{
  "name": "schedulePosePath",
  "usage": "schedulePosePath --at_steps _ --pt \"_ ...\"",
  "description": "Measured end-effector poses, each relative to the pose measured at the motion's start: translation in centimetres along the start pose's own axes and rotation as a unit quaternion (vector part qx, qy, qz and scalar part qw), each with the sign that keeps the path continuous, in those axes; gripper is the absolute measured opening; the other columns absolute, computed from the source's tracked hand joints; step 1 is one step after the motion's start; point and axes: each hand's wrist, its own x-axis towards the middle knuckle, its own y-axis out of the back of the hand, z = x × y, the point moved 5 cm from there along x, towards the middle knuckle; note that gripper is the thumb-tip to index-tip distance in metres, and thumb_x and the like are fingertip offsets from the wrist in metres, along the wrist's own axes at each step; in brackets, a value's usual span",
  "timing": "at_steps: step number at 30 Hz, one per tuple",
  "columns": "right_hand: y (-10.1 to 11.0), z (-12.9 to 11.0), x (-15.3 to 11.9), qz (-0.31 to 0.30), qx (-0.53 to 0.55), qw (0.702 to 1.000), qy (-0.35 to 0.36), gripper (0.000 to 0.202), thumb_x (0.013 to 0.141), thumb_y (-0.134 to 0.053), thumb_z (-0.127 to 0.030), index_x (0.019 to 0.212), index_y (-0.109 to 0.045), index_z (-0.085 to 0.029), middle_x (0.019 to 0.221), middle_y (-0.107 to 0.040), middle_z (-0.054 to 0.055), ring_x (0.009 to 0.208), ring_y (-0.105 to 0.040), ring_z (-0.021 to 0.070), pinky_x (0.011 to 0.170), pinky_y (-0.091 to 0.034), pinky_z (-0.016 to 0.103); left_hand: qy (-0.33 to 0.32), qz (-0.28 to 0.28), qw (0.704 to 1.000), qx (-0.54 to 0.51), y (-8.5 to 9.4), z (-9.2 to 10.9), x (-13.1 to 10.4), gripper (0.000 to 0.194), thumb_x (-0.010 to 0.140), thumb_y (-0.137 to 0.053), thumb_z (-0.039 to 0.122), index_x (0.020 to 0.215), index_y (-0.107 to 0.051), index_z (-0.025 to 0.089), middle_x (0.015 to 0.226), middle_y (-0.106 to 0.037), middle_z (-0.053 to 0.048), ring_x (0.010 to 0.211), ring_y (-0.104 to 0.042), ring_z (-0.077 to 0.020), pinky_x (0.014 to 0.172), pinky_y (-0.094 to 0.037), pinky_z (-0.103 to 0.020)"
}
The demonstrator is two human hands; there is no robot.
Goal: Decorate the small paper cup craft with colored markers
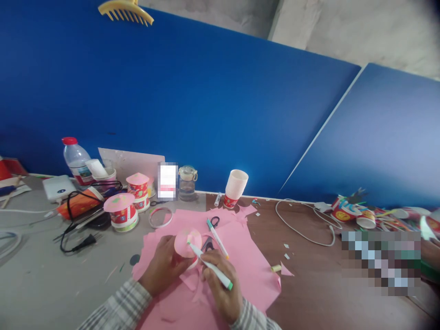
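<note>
A red paper cup with a round pink paper top (184, 240) is held by my left hand (165, 266), whose fingers wrap round its side. My right hand (222, 283) grips a white marker with a green end (215, 271). The marker's tip touches the pink top, where a small green mark shows. Under both hands lie pink paper sheets (249, 270). Just beyond my right hand are dark-handled scissors (208, 244), partly hidden, and a second marker with a blue end (217, 238).
Two decorated cups with pink tops (119, 204) (138, 188) stand at the left, near black cables and a bottle (77, 160). Stacked white cups (236, 185) and a glass jar (187, 184) stand by the blue partition (213, 101). At the right edge, a person's arm shows.
</note>
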Motion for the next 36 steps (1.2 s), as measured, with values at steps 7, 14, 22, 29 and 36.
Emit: schedulePosePath --at_steps 7,14,22,29,36 --pt "0.04 -0.03 0.04 0.008 0.008 1.000 0.001 0.018 0.078 -0.055 -0.017 0.091 -0.068 -0.021 0.068 -0.069 0.004 0.063 -0.063 0.0213 0.060 -0.052 0.030 0.003 0.008 1.000 0.006 -0.10 -0.15 -0.03 0.040 0.052 -0.064 0.047 0.087 -0.057 0.028 0.079 -0.065 -0.002 0.076 -0.054 -0.0227 0.063 -0.050 -0.036" --pt "0.26 -0.07 -0.02 0.026 0.005 1.000 0.002 0.018 0.078 -0.055 -0.017 0.090 -0.068 -0.021 0.061 -0.068 0.002 0.065 -0.063 0.0229 0.063 -0.053 0.033 0.005 0.007 1.000 0.000 -0.04 -0.17 -0.03 0.039 0.051 -0.064 0.046 0.086 -0.057 0.029 0.079 -0.064 -0.001 0.078 -0.054 -0.0222 0.065 -0.050 -0.036" --pt "0.42 0.29 0.01 0.040 0.018 0.999 -0.005 0.019 0.078 -0.054 -0.016 0.091 -0.068 -0.021 0.058 -0.067 0.002 0.064 -0.063 0.0236 0.063 -0.053 0.035 0.012 0.013 1.000 -0.003 -0.09 -0.02 -0.03 0.038 0.051 -0.065 0.046 0.084 -0.058 0.029 0.078 -0.064 -0.001 0.077 -0.054 -0.0221 0.064 -0.050 -0.036" --pt "-0.09 0.35 0.05 0.015 0.009 1.000 -0.018 0.019 0.078 -0.054 -0.016 0.092 -0.067 -0.021 0.061 -0.066 0.001 0.061 -0.061 0.0211 0.062 -0.052 0.033 -0.003 0.009 1.000 0.002 -0.13 -0.14 -0.09 0.038 0.052 -0.063 0.047 0.084 -0.058 0.028 0.078 -0.064 -0.002 0.076 -0.054 -0.0230 0.064 -0.049 -0.037" --pt "-0.23 0.65 -0.17 0.016 0.003 1.000 -0.014 0.021 0.078 -0.056 -0.014 0.093 -0.067 -0.023 0.065 -0.068 0.001 0.063 -0.063 0.0214 0.063 -0.053 0.034 0.003 0.004 1.000 -0.001 -0.22 -0.29 -0.05 0.038 0.052 -0.063 0.047 0.085 -0.058 0.029 0.080 -0.064 -0.002 0.078 -0.054 -0.0232 0.065 -0.049 -0.036"
